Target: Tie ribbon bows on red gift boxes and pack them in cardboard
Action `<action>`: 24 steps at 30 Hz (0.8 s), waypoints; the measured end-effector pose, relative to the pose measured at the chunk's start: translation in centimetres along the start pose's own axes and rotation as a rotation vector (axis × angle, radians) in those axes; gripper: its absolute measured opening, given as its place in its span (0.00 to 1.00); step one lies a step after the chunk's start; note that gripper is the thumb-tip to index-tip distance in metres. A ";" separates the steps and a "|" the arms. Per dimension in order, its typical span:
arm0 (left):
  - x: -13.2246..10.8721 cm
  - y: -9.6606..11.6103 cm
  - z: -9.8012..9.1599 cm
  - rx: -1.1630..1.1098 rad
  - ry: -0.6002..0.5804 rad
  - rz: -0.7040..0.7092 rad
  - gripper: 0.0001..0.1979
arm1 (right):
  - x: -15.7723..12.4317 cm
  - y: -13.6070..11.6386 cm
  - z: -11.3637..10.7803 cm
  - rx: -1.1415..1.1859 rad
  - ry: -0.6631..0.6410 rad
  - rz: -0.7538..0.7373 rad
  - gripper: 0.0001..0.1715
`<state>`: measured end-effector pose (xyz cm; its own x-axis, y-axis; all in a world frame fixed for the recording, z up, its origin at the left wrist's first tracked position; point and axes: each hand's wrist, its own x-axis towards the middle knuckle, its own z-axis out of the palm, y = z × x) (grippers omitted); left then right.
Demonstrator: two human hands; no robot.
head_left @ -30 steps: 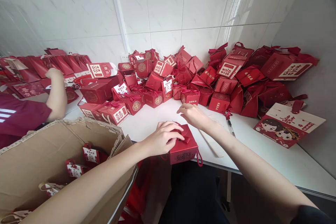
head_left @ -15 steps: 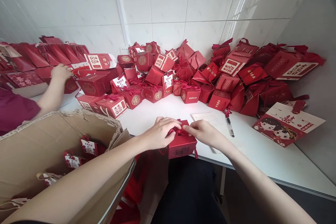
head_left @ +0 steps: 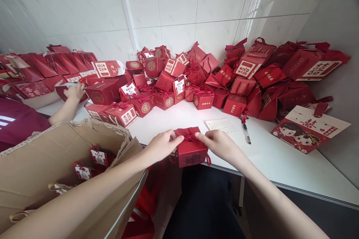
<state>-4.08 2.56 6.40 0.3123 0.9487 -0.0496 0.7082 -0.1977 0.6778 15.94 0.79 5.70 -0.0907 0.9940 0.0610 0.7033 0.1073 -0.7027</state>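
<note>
Red gift box sits upright at the near edge of the white table, straight in front of you, its front face hanging just over the rim and thin cord loops dangling at both lower corners. Your left hand comes in from the left and your right hand from the right. Each has thumb and fingers pressed together on the box's top, pinching it at either side of the red ribbon bow.

To your left, close by and below table level, an open cardboard carton holds several small red boxes with white tags. Your left forearm crosses over its near corner.

Just beyond your right hand, a sheet of paper lies flat on the table with a black pen beside it. Further right, a flat card printed with a cartoon couple rests near the side wall.

Behind these, a heap of red gift boxes runs along the back of the table against the white tiled wall, some tilted, some on their sides. At far left, another person in a maroon sleeve has a hand on one of the boxes there.
</note>
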 end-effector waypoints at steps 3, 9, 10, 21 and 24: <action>0.2 -0.2 0.4 -0.143 0.012 0.016 0.16 | 0.2 -0.1 0.1 0.038 -0.054 -0.004 0.30; 0.6 -0.5 0.3 -0.254 -0.051 0.052 0.16 | 0.8 0.5 0.9 0.239 -0.098 0.007 0.22; 0.6 -0.6 0.2 -0.284 -0.074 0.044 0.16 | 0.8 0.6 1.0 0.285 -0.110 -0.005 0.21; 1.3 -1.4 0.1 -0.550 -0.198 -0.016 0.12 | 0.4 1.6 1.7 0.644 -0.134 -0.018 0.23; 1.4 -1.6 0.2 -0.549 -0.219 -0.029 0.13 | 0.6 2.1 1.9 0.680 -0.139 -0.027 0.24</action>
<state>-4.66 4.16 5.09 0.4625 0.8672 -0.1845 0.3051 0.0397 0.9515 16.05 1.53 2.94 -0.2232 0.9744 0.0257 0.1056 0.0504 -0.9931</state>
